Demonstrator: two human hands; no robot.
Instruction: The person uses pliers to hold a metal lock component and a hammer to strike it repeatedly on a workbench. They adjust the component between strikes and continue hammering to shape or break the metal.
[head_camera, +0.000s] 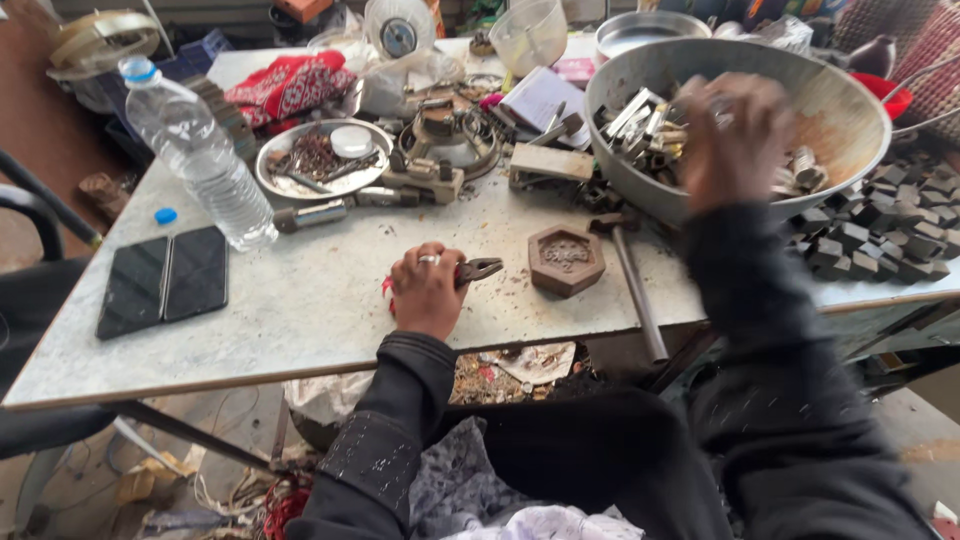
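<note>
Two hands are seen near the hexagonal block. Red-handled pliers, just left of it, are clasped by the left hand; being stiff and probably heavy, they are best held by the handles. The right hand, blurred above the bowl, cannot be judged.

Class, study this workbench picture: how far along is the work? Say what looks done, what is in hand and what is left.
Done: dark small blocks lie heaped on the table's right side. In hand: the left hand grips red-handled pliers beside a hexagonal mould; the blurred right hand reaches into the big metal bowl. Left: many metal pieces remain in that bowl.
</note>
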